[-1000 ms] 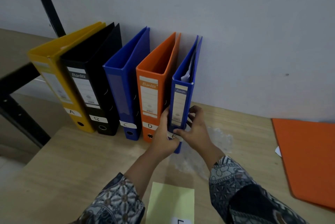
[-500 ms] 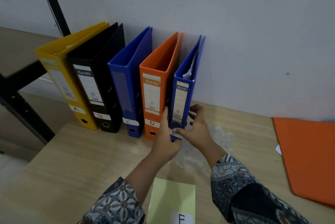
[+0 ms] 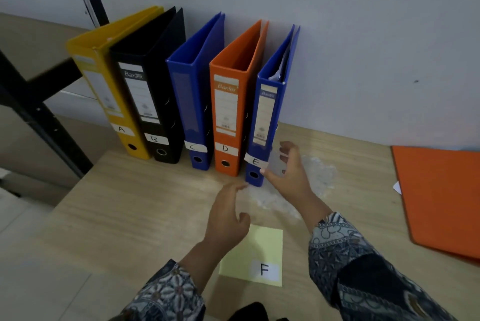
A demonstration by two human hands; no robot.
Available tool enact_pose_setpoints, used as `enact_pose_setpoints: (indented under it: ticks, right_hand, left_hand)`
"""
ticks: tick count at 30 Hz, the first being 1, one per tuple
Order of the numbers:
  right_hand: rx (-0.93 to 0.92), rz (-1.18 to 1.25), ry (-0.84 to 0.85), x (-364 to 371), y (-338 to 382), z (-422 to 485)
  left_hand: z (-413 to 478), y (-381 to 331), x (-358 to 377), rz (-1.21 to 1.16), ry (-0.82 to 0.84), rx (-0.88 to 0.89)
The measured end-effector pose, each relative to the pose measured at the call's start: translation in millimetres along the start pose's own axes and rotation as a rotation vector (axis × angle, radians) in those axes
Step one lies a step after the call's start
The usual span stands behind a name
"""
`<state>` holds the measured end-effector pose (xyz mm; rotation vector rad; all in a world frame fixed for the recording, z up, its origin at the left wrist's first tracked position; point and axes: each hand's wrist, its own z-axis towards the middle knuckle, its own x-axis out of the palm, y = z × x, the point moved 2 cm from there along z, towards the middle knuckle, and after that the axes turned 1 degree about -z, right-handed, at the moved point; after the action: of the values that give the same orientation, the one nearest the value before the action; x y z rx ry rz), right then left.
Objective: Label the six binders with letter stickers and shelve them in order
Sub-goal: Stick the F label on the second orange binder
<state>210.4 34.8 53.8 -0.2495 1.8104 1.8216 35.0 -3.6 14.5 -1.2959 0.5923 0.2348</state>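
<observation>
Five binders stand upright against the wall, with letter stickers low on their spines: yellow A (image 3: 114,92), black B (image 3: 145,92), blue C (image 3: 189,102), orange D (image 3: 228,110) and blue E (image 3: 267,112). My right hand (image 3: 288,177) is at the lower right of the E binder; thumb and curled fingers pinch a pale translucent scrap (image 3: 275,164). My left hand (image 3: 228,216) hovers over the table just in front of the E binder, fingers relaxed and holding nothing. A yellow sheet (image 3: 259,245) with the F sticker (image 3: 265,269) lies at the near edge. An orange binder (image 3: 441,203) lies flat at the right.
Crumpled clear plastic (image 3: 317,177) lies on the wooden table (image 3: 130,216) behind my right hand. A black shelf frame (image 3: 39,112) stands at the left beyond the table's edge. The wall runs directly behind the binders.
Both hands have let go of the E binder's spine. My left hand drew back toward me; my right hand moved to the binder's right side. The E sticker now shows on the spine.
</observation>
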Motion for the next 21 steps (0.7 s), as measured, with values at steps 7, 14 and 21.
enact_pose_setpoints:
  ticks: [7, 14, 21]
  right_hand:
    - [0.177, -0.326, 0.237, 21, -55, -74]
    - [0.064, -0.528, 0.289, 17, -88, -129]
    - [-0.054, -0.587, 0.348, 10, -103, -154]
  left_hand:
    - [-35, 35, 25, 0.375, 0.563, 0.113]
    - [-46, 50, 44, 0.641, 0.659, 0.219]
    - [-49, 53, 47, 0.637, 0.618, 0.265]
